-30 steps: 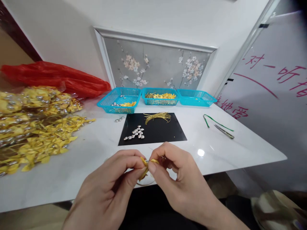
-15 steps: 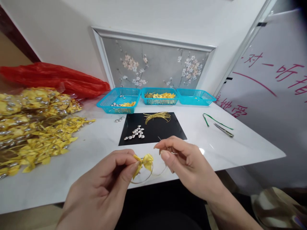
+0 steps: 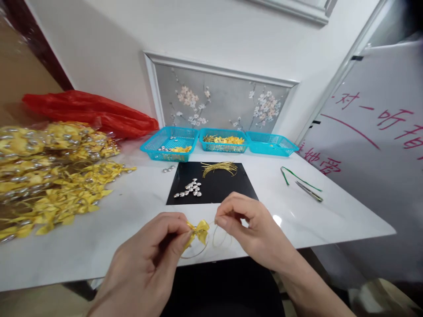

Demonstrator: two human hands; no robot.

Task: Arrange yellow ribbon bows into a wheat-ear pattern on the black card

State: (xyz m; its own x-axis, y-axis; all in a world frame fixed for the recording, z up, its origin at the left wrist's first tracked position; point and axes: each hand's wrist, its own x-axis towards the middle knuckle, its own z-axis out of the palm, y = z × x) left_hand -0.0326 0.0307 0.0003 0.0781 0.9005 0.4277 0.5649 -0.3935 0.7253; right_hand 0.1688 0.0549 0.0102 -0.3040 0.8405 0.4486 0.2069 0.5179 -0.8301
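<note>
Between thumb and forefinger, my left hand (image 3: 148,259) pinches a yellow ribbon bow (image 3: 201,230) over the front of the table. A gold cord loop (image 3: 197,254) hangs below the bow. Just to the right, my right hand (image 3: 247,229) is closed in a pinch on a thin pale thread (image 3: 215,240), which curls down beneath the fingers. Whether a needle is also in those fingers is hidden now. Behind both hands, silver beads (image 3: 191,188) and a bundle of gold cords (image 3: 220,168) lie on a black mat (image 3: 211,193).
Yellow bow garlands with silver beads (image 3: 72,189) pile up at left, near a red plastic bag (image 3: 95,114). Three blue baskets (image 3: 155,154) line the back. Thread snips (image 3: 309,191) and a green ribbon (image 3: 302,172) lie at right. A whiteboard (image 3: 363,176) stands beyond.
My right fingers have closed nearer the bow, and the needle tip that stuck out above them no longer shows. My left hand still pinches the bow. The view has tipped slightly upward.
</note>
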